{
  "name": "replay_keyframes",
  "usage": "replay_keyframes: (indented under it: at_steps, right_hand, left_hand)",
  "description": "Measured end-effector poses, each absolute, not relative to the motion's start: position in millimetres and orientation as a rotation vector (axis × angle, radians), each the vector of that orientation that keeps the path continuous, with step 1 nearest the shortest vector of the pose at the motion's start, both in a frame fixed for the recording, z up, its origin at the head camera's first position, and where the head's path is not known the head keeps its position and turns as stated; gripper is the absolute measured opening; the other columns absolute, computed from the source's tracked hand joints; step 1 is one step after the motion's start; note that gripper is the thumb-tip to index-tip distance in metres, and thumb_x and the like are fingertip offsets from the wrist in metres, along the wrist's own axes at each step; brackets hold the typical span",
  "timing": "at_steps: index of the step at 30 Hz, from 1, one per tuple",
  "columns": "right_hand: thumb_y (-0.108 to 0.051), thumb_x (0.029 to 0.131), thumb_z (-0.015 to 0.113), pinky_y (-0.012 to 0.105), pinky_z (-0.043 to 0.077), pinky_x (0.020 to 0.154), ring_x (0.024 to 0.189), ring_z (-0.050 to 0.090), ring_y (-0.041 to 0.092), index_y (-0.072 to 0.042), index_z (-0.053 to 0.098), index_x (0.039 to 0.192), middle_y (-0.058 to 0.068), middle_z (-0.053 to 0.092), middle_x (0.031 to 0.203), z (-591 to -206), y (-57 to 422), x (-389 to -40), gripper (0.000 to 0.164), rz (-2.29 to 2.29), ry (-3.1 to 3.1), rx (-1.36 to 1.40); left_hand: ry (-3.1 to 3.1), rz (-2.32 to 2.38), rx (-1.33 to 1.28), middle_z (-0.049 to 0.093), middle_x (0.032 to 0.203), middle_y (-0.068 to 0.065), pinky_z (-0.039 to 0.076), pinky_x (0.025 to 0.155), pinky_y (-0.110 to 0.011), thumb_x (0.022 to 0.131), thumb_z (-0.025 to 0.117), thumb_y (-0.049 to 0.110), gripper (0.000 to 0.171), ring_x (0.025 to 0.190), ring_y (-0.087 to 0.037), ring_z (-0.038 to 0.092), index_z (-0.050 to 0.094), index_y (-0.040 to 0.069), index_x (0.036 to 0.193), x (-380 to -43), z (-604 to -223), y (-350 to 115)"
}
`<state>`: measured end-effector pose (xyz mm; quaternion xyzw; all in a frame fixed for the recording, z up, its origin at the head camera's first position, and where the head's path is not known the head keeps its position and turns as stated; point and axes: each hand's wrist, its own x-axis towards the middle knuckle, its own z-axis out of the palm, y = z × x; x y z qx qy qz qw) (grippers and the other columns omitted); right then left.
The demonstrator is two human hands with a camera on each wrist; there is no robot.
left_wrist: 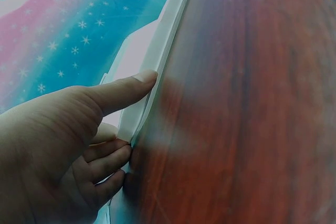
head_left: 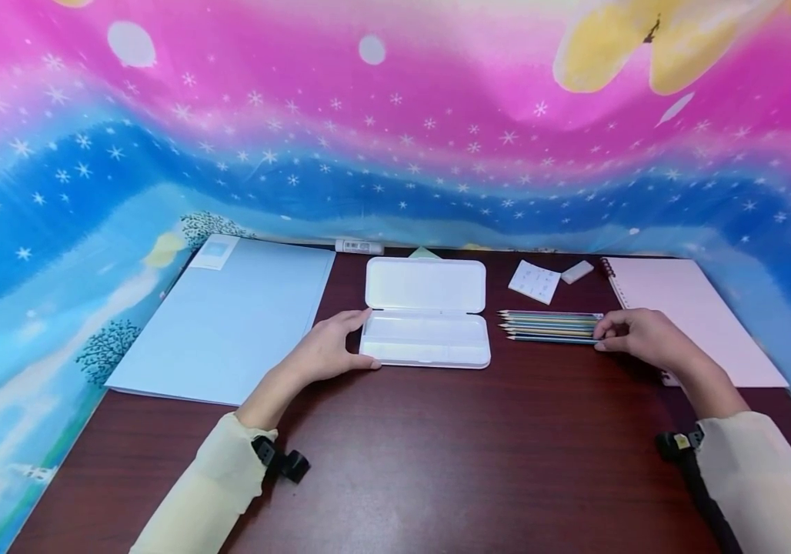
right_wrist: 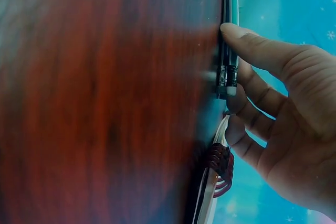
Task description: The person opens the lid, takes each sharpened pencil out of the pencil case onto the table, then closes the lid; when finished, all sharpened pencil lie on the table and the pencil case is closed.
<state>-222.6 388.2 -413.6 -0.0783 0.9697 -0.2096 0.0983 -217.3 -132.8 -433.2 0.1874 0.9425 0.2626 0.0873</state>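
Observation:
An open white pencil case lies on the table, its hinged lid folded back; no pencils show inside. My left hand holds the case at its left end, the thumb along the front wall and the other fingers around the end. To the right of the case lies a row of several pencils, their points towards the case. My right hand pinches the pencils' eraser ends between thumb and fingers. In the right wrist view, the thumb lies on the near side of the pencils.
A pale blue folder lies at the left, and a glue stick sits at the back edge. Behind the pencils are a small white paper and an eraser. A spiral notebook lies under the right hand's side.

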Motion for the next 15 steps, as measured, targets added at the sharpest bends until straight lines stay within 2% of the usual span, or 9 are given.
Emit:
replay_keyframes:
  at_steps: [15]
  right_hand:
    - [-0.019, 0.091, 0.076, 0.035, 0.041, 0.074, 0.080, 0.051, 0.019, -0.018, 0.071, 0.090, -0.002, 0.062, 0.080, -413.4, 387.1, -226.1, 0.005, -0.566, 2.876, -0.260]
  left_hand:
    - [2.805, 0.784, 0.544, 0.044, 0.158, -0.014, 0.039, 0.117, -0.051, 0.081, 0.082, 0.049, 0.098, 0.146, -0.032, 0.043, 0.034, 0.012, 0.159, -216.9, -432.9, -132.4]
